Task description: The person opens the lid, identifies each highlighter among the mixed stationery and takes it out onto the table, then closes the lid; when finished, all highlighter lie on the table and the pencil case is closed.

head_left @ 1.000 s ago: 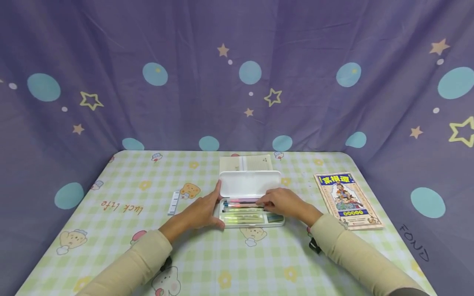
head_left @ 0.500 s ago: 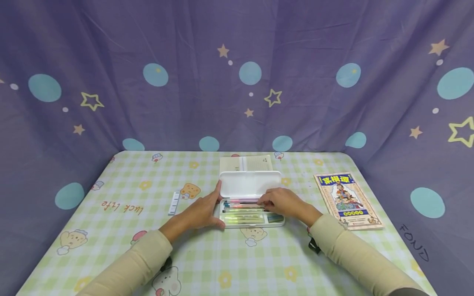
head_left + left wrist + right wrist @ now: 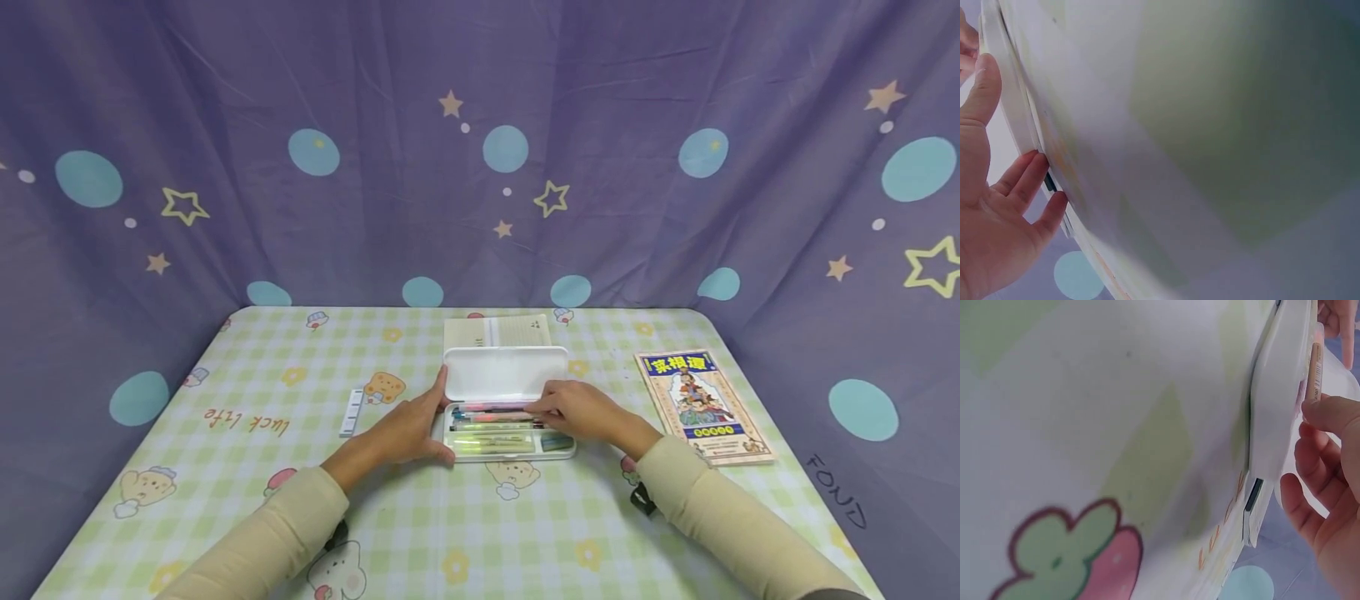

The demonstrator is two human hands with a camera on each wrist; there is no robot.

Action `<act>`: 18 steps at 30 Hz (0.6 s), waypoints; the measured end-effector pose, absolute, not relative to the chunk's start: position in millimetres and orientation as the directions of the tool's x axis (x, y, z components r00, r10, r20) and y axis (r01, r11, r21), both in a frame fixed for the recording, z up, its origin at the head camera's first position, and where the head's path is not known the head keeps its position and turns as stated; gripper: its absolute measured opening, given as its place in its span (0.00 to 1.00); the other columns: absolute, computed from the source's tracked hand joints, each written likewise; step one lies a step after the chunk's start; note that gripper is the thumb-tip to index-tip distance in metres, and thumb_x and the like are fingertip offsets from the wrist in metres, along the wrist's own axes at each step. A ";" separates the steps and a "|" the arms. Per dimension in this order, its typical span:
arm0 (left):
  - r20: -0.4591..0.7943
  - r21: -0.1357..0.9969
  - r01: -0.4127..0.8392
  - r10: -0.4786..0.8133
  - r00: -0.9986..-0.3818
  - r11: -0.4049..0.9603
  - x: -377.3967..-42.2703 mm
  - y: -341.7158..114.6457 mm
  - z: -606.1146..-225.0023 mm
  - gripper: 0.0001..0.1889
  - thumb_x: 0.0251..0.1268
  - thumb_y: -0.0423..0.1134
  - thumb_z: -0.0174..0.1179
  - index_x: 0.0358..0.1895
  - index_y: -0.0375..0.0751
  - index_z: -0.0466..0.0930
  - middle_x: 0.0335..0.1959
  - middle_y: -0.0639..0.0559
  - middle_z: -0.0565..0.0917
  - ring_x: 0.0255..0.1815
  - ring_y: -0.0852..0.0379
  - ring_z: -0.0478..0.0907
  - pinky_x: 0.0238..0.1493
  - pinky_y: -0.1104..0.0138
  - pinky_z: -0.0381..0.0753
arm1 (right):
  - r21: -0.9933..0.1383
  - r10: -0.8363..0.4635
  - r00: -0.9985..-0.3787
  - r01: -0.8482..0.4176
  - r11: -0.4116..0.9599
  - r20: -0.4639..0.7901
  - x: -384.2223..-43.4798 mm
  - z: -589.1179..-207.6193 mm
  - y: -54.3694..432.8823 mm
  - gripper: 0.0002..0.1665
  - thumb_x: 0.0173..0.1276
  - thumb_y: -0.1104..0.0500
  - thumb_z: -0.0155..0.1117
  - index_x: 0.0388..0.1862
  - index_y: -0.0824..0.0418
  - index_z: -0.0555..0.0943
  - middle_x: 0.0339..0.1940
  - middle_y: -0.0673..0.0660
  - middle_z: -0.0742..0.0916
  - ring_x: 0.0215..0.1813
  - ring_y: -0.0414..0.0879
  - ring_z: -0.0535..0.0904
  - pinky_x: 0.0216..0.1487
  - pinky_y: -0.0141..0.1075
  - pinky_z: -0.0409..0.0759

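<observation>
A white pencil case (image 3: 507,375) stands with its lid raised, holding several pens (image 3: 487,427) and a small dark green block (image 3: 556,442) in its right part. My left hand (image 3: 408,427) grips its left end, thumb at the front corner, fingers toward the hinge and lid; the left wrist view shows thumb and fingertips against the case's edge. My right hand (image 3: 581,410) is over the case's right half. Thumb and forefinger pinch the end of a pinkish-orange pen (image 3: 1315,372), clear in the right wrist view; the remaining fingers are bent. The pen lies along the case.
Behind the lid lies a beige notebook (image 3: 498,331). A comic-style book (image 3: 705,408) lies to the right, and a narrow white-and-grey strip (image 3: 351,413) to the left. A checked cloth (image 3: 450,517) covers the table; a purple curtain (image 3: 480,233) surrounds its back and sides.
My right hand has shifted slightly to the right, still at the pens. The left hand and the pencil case have stayed put.
</observation>
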State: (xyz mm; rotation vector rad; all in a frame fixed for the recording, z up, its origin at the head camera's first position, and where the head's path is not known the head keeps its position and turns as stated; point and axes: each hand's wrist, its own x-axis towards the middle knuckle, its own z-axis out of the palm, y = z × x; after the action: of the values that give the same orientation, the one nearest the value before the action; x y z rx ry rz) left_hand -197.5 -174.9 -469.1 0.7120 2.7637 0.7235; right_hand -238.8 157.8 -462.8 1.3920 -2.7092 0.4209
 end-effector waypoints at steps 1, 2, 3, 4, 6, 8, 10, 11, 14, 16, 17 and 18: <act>-0.065 0.506 0.401 0.497 -0.865 0.764 -197.6 -174.9 -469.3 0.78 0.42 0.61 0.79 0.82 0.41 0.23 0.63 0.50 0.78 0.56 0.53 0.80 0.68 0.55 0.75 | -0.215 -0.785 -0.591 -0.804 0.554 0.184 -238.9 -462.7 159.5 0.16 0.68 0.60 0.70 0.54 0.51 0.89 0.32 0.46 0.84 0.28 0.33 0.68 0.32 0.27 0.71; -0.066 0.506 0.401 0.498 -0.865 0.764 -197.7 -174.9 -469.3 0.78 0.42 0.61 0.79 0.82 0.41 0.23 0.63 0.51 0.78 0.56 0.53 0.80 0.68 0.55 0.75 | -0.219 -0.784 -0.591 -0.804 0.553 0.190 -239.2 -462.8 161.1 0.16 0.68 0.60 0.71 0.54 0.51 0.89 0.32 0.47 0.84 0.29 0.33 0.69 0.33 0.27 0.72; -0.065 0.508 0.401 0.498 -0.865 0.763 -197.7 -174.8 -469.3 0.78 0.42 0.61 0.79 0.82 0.40 0.23 0.64 0.50 0.78 0.57 0.53 0.80 0.68 0.55 0.75 | -0.224 -0.782 -0.593 -0.802 0.553 0.194 -239.3 -462.5 163.1 0.16 0.68 0.61 0.71 0.54 0.51 0.90 0.33 0.47 0.84 0.29 0.33 0.69 0.33 0.28 0.72; -0.066 0.508 0.400 0.498 -0.865 0.763 -197.7 -174.7 -469.3 0.78 0.42 0.61 0.79 0.82 0.40 0.23 0.64 0.51 0.78 0.57 0.53 0.80 0.68 0.55 0.75 | -0.229 -0.781 -0.592 -0.803 0.550 0.197 -239.3 -462.3 165.3 0.16 0.68 0.61 0.71 0.54 0.52 0.90 0.33 0.47 0.85 0.29 0.33 0.69 0.33 0.28 0.73; -0.068 0.508 0.398 0.497 -0.865 0.764 -197.8 -174.4 -469.2 0.78 0.42 0.61 0.79 0.82 0.41 0.23 0.64 0.51 0.78 0.57 0.53 0.80 0.68 0.55 0.74 | -0.235 -0.782 -0.589 -0.805 0.545 0.205 -239.1 -461.5 170.0 0.17 0.67 0.62 0.70 0.54 0.52 0.90 0.33 0.47 0.85 0.29 0.32 0.69 0.33 0.28 0.72; -0.071 0.506 0.396 0.494 -0.866 0.766 -197.8 -174.3 -469.0 0.78 0.42 0.61 0.79 0.82 0.41 0.23 0.64 0.51 0.78 0.58 0.53 0.80 0.69 0.55 0.74 | -0.237 -0.781 -0.588 -0.806 0.542 0.213 -239.2 -460.8 175.1 0.16 0.67 0.63 0.70 0.53 0.52 0.90 0.33 0.47 0.85 0.28 0.32 0.68 0.33 0.28 0.72; -0.071 0.504 0.395 0.492 -0.867 0.768 -197.8 -174.4 -468.6 0.78 0.42 0.61 0.79 0.82 0.41 0.23 0.64 0.51 0.78 0.58 0.53 0.80 0.69 0.55 0.74 | -0.238 -0.778 -0.589 -0.805 0.543 0.218 -239.7 -460.2 180.5 0.16 0.68 0.63 0.70 0.53 0.52 0.90 0.33 0.47 0.85 0.28 0.31 0.67 0.32 0.27 0.71; -0.071 0.504 0.394 0.491 -0.868 0.769 -197.8 -174.5 -468.6 0.78 0.42 0.61 0.79 0.82 0.41 0.23 0.64 0.51 0.78 0.58 0.53 0.80 0.69 0.55 0.74 | -0.242 -0.775 -0.593 -0.802 0.545 0.220 -239.9 -459.9 183.2 0.16 0.68 0.63 0.70 0.53 0.52 0.90 0.32 0.47 0.85 0.28 0.31 0.66 0.32 0.27 0.70; -0.067 0.502 0.397 0.493 -0.868 0.768 -197.7 -174.7 -467.9 0.78 0.42 0.61 0.79 0.82 0.40 0.23 0.64 0.50 0.78 0.57 0.53 0.80 0.68 0.55 0.74 | -0.264 -0.762 -0.608 -0.790 0.553 0.225 -240.5 -458.9 191.9 0.16 0.69 0.62 0.69 0.53 0.51 0.90 0.33 0.46 0.85 0.28 0.30 0.67 0.32 0.27 0.71; -0.065 0.503 0.401 0.496 -0.866 0.766 -197.7 -174.8 -467.7 0.78 0.42 0.61 0.79 0.82 0.40 0.24 0.64 0.50 0.79 0.56 0.53 0.80 0.68 0.55 0.75 | -0.286 -0.754 -0.615 -0.784 0.551 0.230 -240.1 -457.7 197.7 0.15 0.69 0.62 0.70 0.53 0.51 0.90 0.32 0.45 0.85 0.27 0.31 0.67 0.32 0.27 0.71; -0.065 0.505 0.401 0.498 -0.865 0.764 -197.7 -174.8 -467.6 0.78 0.42 0.60 0.79 0.82 0.40 0.24 0.64 0.50 0.79 0.56 0.53 0.80 0.68 0.55 0.75 | -0.292 -0.752 -0.616 -0.783 0.550 0.234 -239.9 -457.4 200.5 0.15 0.69 0.62 0.70 0.53 0.51 0.90 0.32 0.45 0.85 0.28 0.31 0.68 0.31 0.27 0.72; -0.066 0.507 0.402 0.499 -0.864 0.763 -197.7 -174.9 -467.6 0.78 0.42 0.60 0.79 0.82 0.39 0.24 0.64 0.50 0.79 0.56 0.52 0.80 0.68 0.55 0.75 | -0.298 -0.750 -0.617 -0.782 0.548 0.239 -239.6 -457.2 203.6 0.14 0.69 0.62 0.70 0.52 0.52 0.90 0.32 0.45 0.85 0.27 0.31 0.68 0.31 0.27 0.72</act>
State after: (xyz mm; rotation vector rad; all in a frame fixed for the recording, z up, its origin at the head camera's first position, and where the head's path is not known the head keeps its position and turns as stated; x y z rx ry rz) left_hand -197.7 -174.9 -467.6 0.7132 2.7620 0.7276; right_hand -239.6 203.6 -457.2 1.3344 -2.6898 0.5826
